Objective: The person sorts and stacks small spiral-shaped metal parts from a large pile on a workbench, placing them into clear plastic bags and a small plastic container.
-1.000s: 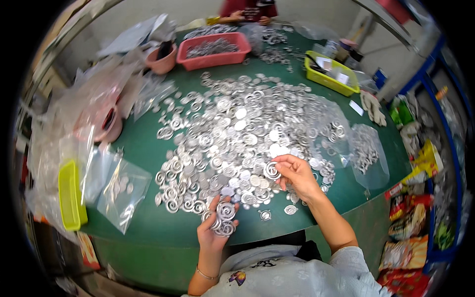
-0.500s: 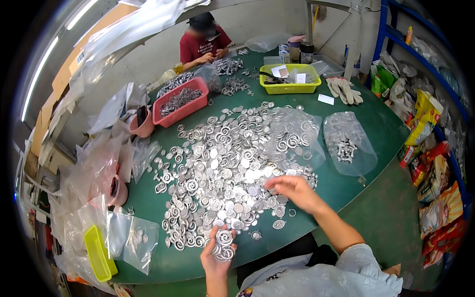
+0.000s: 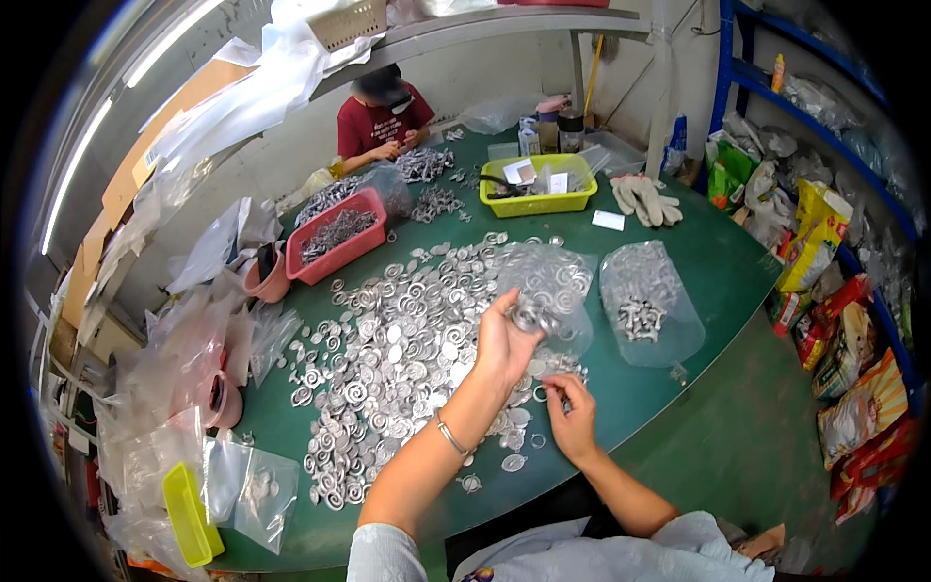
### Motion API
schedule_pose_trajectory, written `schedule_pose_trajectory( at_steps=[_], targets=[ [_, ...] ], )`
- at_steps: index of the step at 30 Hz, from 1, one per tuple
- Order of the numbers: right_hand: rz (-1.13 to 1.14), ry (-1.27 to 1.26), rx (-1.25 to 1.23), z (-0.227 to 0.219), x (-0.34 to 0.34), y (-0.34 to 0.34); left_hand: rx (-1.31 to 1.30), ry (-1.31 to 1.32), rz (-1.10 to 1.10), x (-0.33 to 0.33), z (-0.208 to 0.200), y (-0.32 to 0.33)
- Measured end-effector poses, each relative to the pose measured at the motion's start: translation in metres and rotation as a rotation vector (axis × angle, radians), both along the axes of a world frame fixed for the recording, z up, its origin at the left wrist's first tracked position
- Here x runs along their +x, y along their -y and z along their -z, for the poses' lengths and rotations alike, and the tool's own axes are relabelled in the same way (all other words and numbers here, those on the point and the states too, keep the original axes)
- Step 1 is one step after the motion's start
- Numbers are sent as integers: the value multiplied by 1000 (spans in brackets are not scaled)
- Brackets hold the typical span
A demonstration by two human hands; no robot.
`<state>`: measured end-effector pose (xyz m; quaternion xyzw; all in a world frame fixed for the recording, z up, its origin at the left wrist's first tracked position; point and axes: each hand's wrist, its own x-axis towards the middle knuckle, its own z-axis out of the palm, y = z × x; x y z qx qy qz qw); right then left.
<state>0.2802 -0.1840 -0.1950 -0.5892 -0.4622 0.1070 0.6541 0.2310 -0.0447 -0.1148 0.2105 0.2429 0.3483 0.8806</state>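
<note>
My left hand (image 3: 502, 339) is stretched forward over the pile, closed round several silver spiral pieces (image 3: 533, 315), which are blurred. It is at the clear plastic bag (image 3: 572, 267) that has more spirals in it; whether hand and bag touch, I cannot tell. At the pile's right edge my right hand (image 3: 572, 415) has its fingers curled together beside a small metal ring (image 3: 539, 395). What they pinch, if anything, is too small to name. A broad heap of silver spirals and flat discs (image 3: 388, 359) covers the middle of the green table (image 3: 669, 398).
Another clear bag (image 3: 650, 291) holds small metal parts. Farther back are a yellow basket (image 3: 538, 204), white gloves (image 3: 645, 201) and a pink-red bin (image 3: 337, 238) of metal parts. A co-worker (image 3: 383, 121) sits at the far side. A yellow tray (image 3: 192, 514) is at the left edge.
My left hand has carried the spirals from the near edge forward and right to the plastic bag. My right hand has drawn back to the pile's near right edge. The view has shifted slightly.
</note>
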Motion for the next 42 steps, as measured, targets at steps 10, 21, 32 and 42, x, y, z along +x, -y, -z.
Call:
schedule_pose_trajectory(
  at_steps=[10,21,32,42],
  targets=[
    [-108,58,-95,1,-6,-4,321,-189,145,-105,0,83],
    [-645,354,-252,-41,-55,-18,1030,-1513,-595,-274,65,165],
    [-1130,1158,-47,-16,-177,-84,998,-1747,-477,-297,84,171],
    [-910,893,-176,-32,-156,-81,985,-1779,-667,-325,87,146]
  ],
)
